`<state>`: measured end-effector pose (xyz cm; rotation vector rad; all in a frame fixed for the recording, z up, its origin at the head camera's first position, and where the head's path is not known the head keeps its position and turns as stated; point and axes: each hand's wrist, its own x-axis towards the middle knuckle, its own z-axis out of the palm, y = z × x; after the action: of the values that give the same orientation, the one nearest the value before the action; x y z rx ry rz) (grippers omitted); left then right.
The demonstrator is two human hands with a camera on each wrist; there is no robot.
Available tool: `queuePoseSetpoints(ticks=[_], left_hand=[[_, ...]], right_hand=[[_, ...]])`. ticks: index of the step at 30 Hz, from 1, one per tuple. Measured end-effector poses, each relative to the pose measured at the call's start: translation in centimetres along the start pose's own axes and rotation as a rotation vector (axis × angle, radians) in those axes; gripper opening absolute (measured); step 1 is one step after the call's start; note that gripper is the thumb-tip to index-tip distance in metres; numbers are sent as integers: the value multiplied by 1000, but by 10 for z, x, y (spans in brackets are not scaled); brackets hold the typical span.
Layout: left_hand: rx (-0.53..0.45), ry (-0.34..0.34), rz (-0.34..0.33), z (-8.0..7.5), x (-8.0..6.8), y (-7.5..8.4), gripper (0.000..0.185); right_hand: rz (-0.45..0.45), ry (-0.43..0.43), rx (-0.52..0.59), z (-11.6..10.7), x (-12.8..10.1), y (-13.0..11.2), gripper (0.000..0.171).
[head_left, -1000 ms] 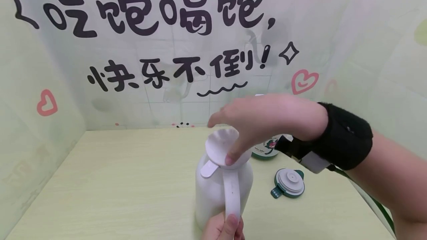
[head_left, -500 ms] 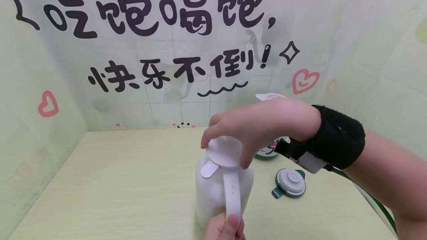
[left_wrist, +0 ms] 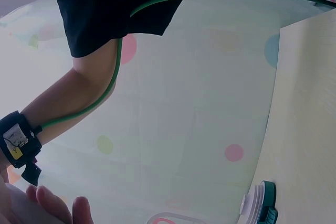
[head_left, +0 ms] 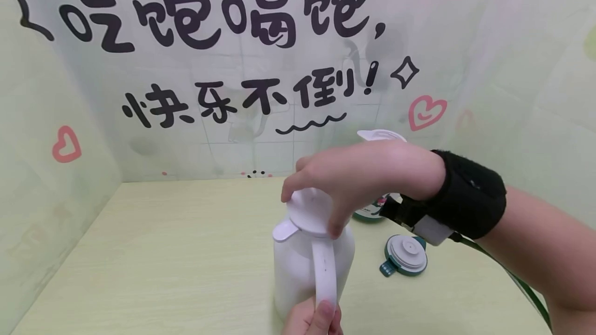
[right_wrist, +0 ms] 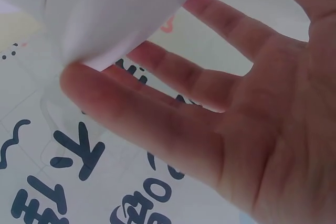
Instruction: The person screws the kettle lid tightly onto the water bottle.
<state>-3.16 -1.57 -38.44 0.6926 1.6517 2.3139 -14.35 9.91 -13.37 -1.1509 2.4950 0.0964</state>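
At lower centre of the head view, the left hand (head_left: pixel 311 319) curls round the handle of the white jug (head_left: pixel 311 265), apparently steadying it, while the right hand (head_left: pixel 358 180) pinches its white lid (head_left: pixel 309 211) from above, fingers arched over the rim. Right of the jug, a green-rimmed lid (head_left: pixel 405 255) lies near the table (head_left: pixel 163 252) edge; open surface spreads left.

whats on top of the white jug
A white lid sits on the white jug, with the right hand gripping it from above. The jug's mouth is covered, so its inside cannot be seen.
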Motion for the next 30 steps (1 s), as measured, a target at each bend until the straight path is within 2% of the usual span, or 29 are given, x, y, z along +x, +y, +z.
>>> queuePoseSetpoints(ticks=[5, 19, 27, 30], left_hand=[[-11, 9, 0, 1, 0, 1, 45], [-27, 8, 105, 2, 1, -4, 40], [-12, 2, 71, 3, 2, -1, 40], [21, 9, 74, 3, 2, 1, 39]], right_hand=[[48, 7, -28, 1, 1, -3, 65], [119, 35, -79, 2, 7, -10, 58], [172, 66, -116, 2, 9, -11, 58], [181, 77, -122, 3, 10, -12, 53]])
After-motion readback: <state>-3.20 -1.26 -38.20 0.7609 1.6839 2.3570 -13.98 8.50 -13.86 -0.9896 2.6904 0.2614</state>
